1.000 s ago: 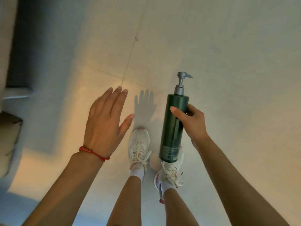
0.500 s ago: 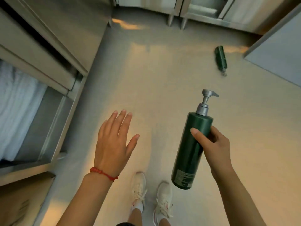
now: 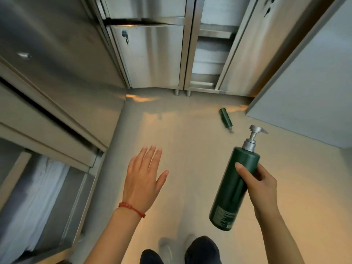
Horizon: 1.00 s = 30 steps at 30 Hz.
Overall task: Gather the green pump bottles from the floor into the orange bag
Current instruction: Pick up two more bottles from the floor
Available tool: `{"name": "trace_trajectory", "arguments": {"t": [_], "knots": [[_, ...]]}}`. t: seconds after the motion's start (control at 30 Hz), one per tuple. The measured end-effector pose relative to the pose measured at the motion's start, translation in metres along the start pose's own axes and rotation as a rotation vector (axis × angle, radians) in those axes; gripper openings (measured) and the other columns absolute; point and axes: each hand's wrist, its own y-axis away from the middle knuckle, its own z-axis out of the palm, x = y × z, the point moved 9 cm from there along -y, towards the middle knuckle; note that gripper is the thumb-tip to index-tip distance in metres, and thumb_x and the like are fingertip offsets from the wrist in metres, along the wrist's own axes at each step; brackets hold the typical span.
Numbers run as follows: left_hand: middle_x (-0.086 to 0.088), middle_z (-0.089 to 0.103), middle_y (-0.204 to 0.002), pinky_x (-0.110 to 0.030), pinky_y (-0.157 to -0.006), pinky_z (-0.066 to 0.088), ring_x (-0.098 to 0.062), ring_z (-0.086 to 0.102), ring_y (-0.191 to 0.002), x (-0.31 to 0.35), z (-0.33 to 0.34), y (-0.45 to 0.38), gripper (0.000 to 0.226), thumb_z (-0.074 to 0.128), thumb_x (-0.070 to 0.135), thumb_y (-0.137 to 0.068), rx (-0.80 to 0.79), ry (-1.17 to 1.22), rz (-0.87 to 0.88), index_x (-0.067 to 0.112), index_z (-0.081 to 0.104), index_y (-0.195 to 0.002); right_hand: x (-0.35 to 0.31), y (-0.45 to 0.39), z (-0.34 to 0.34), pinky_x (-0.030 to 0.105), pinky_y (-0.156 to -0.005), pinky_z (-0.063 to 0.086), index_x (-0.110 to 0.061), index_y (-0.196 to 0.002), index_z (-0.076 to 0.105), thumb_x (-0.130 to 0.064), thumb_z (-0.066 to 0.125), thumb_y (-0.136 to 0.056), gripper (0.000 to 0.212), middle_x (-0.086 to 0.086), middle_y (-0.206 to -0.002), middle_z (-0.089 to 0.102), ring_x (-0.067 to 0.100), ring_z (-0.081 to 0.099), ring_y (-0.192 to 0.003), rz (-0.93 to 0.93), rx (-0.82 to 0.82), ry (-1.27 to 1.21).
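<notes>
- Head view, item 1: right hand (image 3: 261, 185), closed around the middle of a dark green pump bottle (image 3: 233, 187); the bottle is held off the floor, tilted, its grey pump head (image 3: 256, 131) uppermost and its label end toward the person.
- Item 2: left hand (image 3: 142, 180), empty, fingers spread flat and palm down, hovering over the floor and well apart from the held bottle; a red cord bracelet (image 3: 131, 208) sits on the wrist.
- Item 3: second green pump bottle (image 3: 225, 120), lying on its side on the floor (image 3: 190, 149) ahead, pump end toward the person, near the corner of a pale panel (image 3: 304, 92) on the right.
- Item 4: stainless steel cabinets (image 3: 150, 54) along the far wall and the left side; a low open shelf at lower left holds something white, too blurred to name.
- Item 5: orange bag, not in view; its place cannot be told.
- Status, as judged: one bottle lifted but not yet bagged; at least one more awaits collection from the floor. Whether any bottles are already in the bag cannot be told. Work left: carry the held bottle to the bag, then collect the lying one.
</notes>
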Motion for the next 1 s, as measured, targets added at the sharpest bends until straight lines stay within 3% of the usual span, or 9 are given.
{"name": "trace_trajectory", "arguments": {"t": [0.23,0.43,0.6,0.77,1.0], "knots": [[-0.017,0.055,-0.129,-0.052,-0.094,0.044,-0.036,0.049,-0.121,0.028,-0.025,-0.091,0.054,0.037,0.040,-0.085,-0.006,-0.057,0.107,0.005,0.049,-0.126,-0.054,-0.061,-0.010,0.018,-0.061,0.047,-0.032,-0.082,0.065,-0.026,0.072,-0.073,0.013,-0.011,-0.077,0.071,0.001,0.066,-0.072,-0.047,0.023,-0.031],[-0.017,0.055,-0.130,-0.053,-0.094,0.045,-0.036,0.049,-0.121,0.051,-0.037,-0.169,0.054,0.038,0.040,-0.085,-0.019,-0.071,0.101,0.006,0.050,-0.125,-0.104,-0.137,-0.010,0.016,-0.060,0.047,-0.033,-0.081,0.064,-0.026,0.072,-0.074,0.013,-0.008,-0.079,0.070,0.006,0.066,-0.075,-0.082,0.009,-0.029],[-0.017,0.052,-0.133,-0.055,-0.097,0.040,-0.036,0.046,-0.124,0.061,-0.051,-0.225,0.054,0.058,0.036,-0.084,0.025,-0.035,0.098,0.006,0.047,-0.127,-0.138,-0.189,-0.003,0.020,-0.062,0.047,-0.033,-0.086,0.061,-0.027,0.071,-0.075,0.016,-0.005,-0.087,0.068,0.009,0.064,-0.082,-0.085,0.017,-0.033],[-0.017,0.052,-0.132,-0.053,-0.096,0.040,-0.036,0.047,-0.123,0.052,-0.057,-0.290,0.054,0.037,0.040,-0.086,0.011,-0.022,0.158,0.006,0.048,-0.127,-0.157,-0.234,0.016,0.020,-0.061,0.046,-0.032,-0.086,0.062,-0.028,0.070,-0.075,0.015,-0.005,-0.086,0.068,0.011,0.064,-0.083,-0.076,0.048,-0.037],[-0.017,0.054,-0.131,-0.054,-0.095,0.044,-0.035,0.048,-0.122,0.029,-0.062,-0.397,0.056,0.035,0.040,-0.085,-0.019,-0.032,0.288,0.005,0.049,-0.126,-0.185,-0.295,0.054,0.015,-0.058,0.048,-0.032,-0.089,0.063,-0.030,0.071,-0.073,0.017,-0.007,-0.087,0.070,0.006,0.066,-0.080,-0.077,0.172,-0.078]]}}
